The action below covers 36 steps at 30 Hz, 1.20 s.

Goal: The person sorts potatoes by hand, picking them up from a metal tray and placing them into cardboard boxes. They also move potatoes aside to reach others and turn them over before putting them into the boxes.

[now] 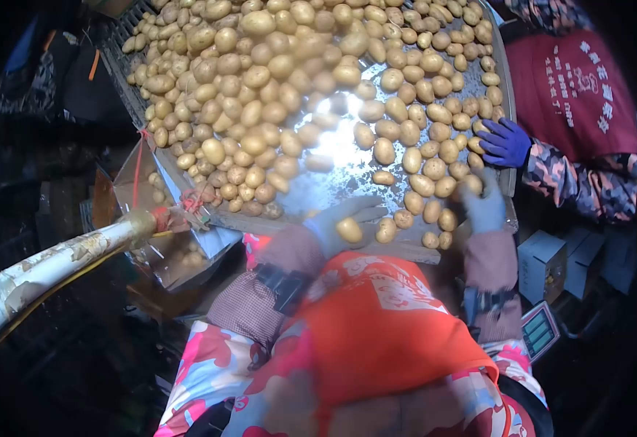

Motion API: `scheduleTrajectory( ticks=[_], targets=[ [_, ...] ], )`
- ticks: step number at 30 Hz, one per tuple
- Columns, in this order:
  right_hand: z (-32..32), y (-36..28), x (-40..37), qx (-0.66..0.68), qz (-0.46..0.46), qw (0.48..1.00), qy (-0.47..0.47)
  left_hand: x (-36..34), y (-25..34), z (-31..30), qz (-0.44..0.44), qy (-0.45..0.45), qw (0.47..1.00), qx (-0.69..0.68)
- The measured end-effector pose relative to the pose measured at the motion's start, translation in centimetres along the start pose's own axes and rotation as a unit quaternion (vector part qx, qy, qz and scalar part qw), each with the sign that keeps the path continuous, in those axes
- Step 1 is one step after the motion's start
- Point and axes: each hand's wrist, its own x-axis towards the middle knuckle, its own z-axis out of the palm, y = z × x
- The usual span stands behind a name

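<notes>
head: two grey gloves [328, 222] [486, 206], countless potatoes [384, 151]

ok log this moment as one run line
left hand: at potato, grip unclear; right hand: at another potato, blurred; co-worker's gloved hand: near potatoes; metal tray: piled left, sparser right

One camera on the wearer's head looks forward and steeply down — a wide, rounded view with darkened corners. The wearer's orange-red apron [391, 342] sits closest, filling the lower middle; the left hand [328, 223] and right hand [484, 207] come next, and the worktop [322, 192] stretches beyond — past the top edge.
</notes>
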Motion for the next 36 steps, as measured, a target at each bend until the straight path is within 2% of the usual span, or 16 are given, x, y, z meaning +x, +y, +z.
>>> scheduleTrajectory(
  ticks=[1, 2, 3, 5, 8, 10, 15, 18, 20, 22, 23, 28, 29, 31, 34, 36],
  targets=[
    [1.0, -4.5, -2.5, 0.023, 0.023, 0.999, -0.042, 0.1, 0.0, -0.1, 0.028, -0.001, 0.997, 0.072],
    [1.5, -5.6, -2.7, -0.050, -0.078, 0.971, -0.221, 0.3, -0.1, -0.5, 0.073, 0.002, 0.983, 0.166],
    [2.7, -8.3, -2.6, -0.041, -0.137, 0.928, -0.343, -0.1, 2.1, -0.4, -0.035, -0.003, 0.998, -0.051],
    [6.0, -11.0, 0.0, -0.064, -0.256, 0.937, -0.230, -0.8, 0.3, -0.6, -0.002, 0.040, 0.994, -0.099],
    [9.9, -14.4, 7.1, -0.194, -0.145, 0.959, -0.151, -2.6, -0.6, -1.9, -0.040, 0.064, 0.946, -0.317],
    [11.6, -17.4, 8.6, -0.370, -0.120, 0.910, -0.145, -2.7, -4.9, -2.4, 0.033, -0.083, 0.684, -0.724],
    [10.3, -20.2, 9.8, -0.376, 0.017, 0.889, -0.260, -2.7, -4.9, -3.6, -0.035, 0.154, 0.741, -0.653],
    [11.3, -19.2, 9.3, -0.393, -0.046, 0.899, -0.189, -4.0, -4.1, -3.9, -0.040, 0.192, 0.857, -0.476],
    [11.8, -17.2, 9.2, -0.285, -0.086, 0.942, -0.157, -4.8, -4.0, -4.6, 0.002, 0.116, 0.852, -0.511],
    [12.4, -16.1, 6.9, -0.099, -0.079, 0.983, -0.133, -4.7, -5.4, -4.8, 0.108, -0.031, 0.695, -0.710],
    [12.2, -16.9, 3.9, -0.010, -0.031, 0.992, -0.123, -4.8, -4.9, -4.8, 0.123, -0.016, 0.679, -0.724],
    [12.4, -19.0, -0.3, -0.087, -0.369, 0.851, -0.365, -6.0, -3.5, -5.7, 0.099, 0.070, 0.683, -0.721],
    [12.9, -17.8, 3.0, -0.064, -0.439, 0.852, -0.279, -5.9, -4.1, -6.1, 0.082, 0.086, 0.688, -0.716],
    [12.1, -20.1, 9.0, -0.056, -0.215, 0.957, -0.186, -6.8, -4.9, -6.6, 0.060, 0.117, 0.702, -0.700],
    [11.5, -21.8, 13.0, -0.418, -0.243, 0.871, -0.091, -7.8, -5.5, -7.0, 0.037, 0.149, 0.704, -0.693],
    [15.7, -18.4, 13.0, -0.459, -0.265, 0.844, -0.075, -7.9, -5.5, -7.0, 0.021, 0.163, 0.710, -0.685]
  ],
)
